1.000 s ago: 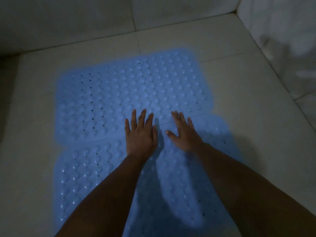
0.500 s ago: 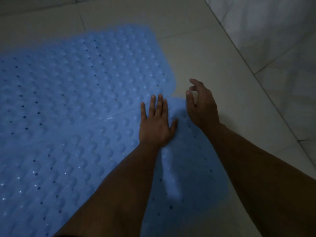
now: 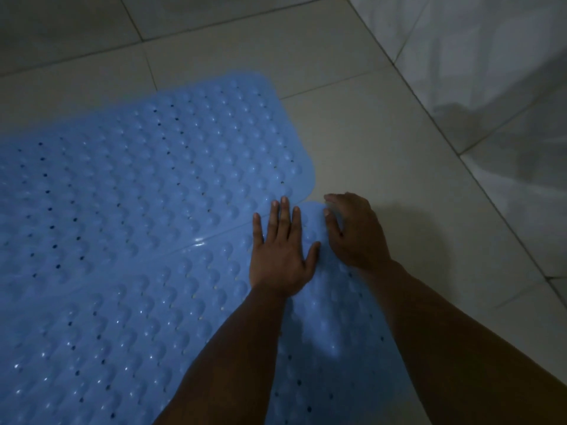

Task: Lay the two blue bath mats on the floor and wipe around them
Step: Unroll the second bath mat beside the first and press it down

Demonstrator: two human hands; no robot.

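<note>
Two blue bubbled bath mats lie flat on the pale tiled floor, edge to edge. The far mat (image 3: 159, 167) fills the upper left; the near mat (image 3: 101, 338) runs along the bottom. My left hand (image 3: 280, 256) presses flat on the near mat at the seam, its fingertips reaching the far mat's edge. My right hand (image 3: 356, 231) rests on the near mat's far right corner, fingers loosely bent, holding nothing.
Pale floor tiles (image 3: 383, 154) surround the mats at the top and right. A white tiled wall (image 3: 491, 72) rises along the right side. The light is dim.
The view swung to the right side of the mats. Both hands moved right along the seam; my right hand came down from a lifted, curled pose onto the near mat's corner.
</note>
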